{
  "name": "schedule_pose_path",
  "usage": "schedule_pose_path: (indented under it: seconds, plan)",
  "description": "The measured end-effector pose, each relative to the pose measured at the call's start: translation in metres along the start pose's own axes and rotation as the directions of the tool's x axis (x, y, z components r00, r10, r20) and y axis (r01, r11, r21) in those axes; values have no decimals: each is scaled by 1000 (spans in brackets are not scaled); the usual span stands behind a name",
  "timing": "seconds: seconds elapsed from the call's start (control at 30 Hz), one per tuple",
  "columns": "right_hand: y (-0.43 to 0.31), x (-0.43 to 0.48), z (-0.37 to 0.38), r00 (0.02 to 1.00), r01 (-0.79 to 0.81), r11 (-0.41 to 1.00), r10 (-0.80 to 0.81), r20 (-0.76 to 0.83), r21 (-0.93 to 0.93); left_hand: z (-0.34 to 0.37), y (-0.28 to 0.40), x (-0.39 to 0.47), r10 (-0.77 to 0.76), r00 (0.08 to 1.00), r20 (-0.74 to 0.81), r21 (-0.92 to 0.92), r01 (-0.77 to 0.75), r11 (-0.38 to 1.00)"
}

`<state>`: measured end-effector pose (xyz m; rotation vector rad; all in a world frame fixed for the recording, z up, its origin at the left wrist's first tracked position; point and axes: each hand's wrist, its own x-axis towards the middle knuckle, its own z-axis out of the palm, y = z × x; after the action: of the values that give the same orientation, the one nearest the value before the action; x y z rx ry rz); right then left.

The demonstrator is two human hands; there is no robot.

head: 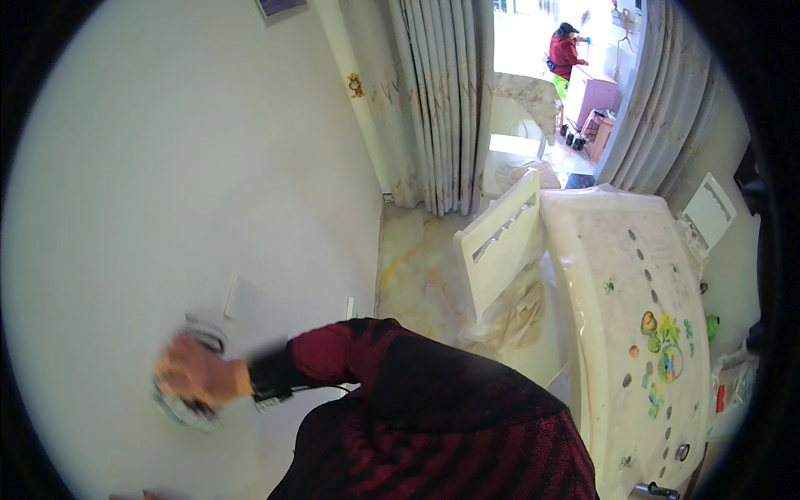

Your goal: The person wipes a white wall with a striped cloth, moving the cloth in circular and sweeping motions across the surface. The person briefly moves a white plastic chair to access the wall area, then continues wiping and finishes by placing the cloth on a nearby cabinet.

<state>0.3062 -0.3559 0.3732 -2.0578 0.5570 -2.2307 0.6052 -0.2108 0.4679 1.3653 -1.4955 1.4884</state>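
My right hand (199, 373), blurred, is closed around a pale cloth-like thing (187, 412) against the white wall (156, 187). Dark and pale loops (209, 336) show just above the knuckles, too smeared to name. A black band with a small device (272, 375) is around the wrist, below a dark red and black knitted sleeve (322, 353). A flat white plate (236, 299) sits on the wall above this hand. Only a few fingertips of my left hand (134, 497) reach in at the bottom edge, so what it holds is hidden.
To the right stands a dining table (600, 300) under a printed, clear-covered cloth. A white chair (503, 247) is pushed beside it on the marble-patterned floor (415, 250). Grey curtains (440, 106) frame a doorway, where a person in red (564, 53) stands by a pink cabinet (590, 94).
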Motion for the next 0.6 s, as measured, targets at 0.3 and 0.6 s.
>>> schedule_pose_path:
  seconds: [0.3,0.6]
  plan:
    - [-3,-54,11,743,540,841,-463,484,-24,-1,-2,-3,36,999,-17,-4,-36,999]
    - [-63,129,35,897,434,860,-439,47,-267,-1,-2,-17,0,1000,19,-42,1,999]
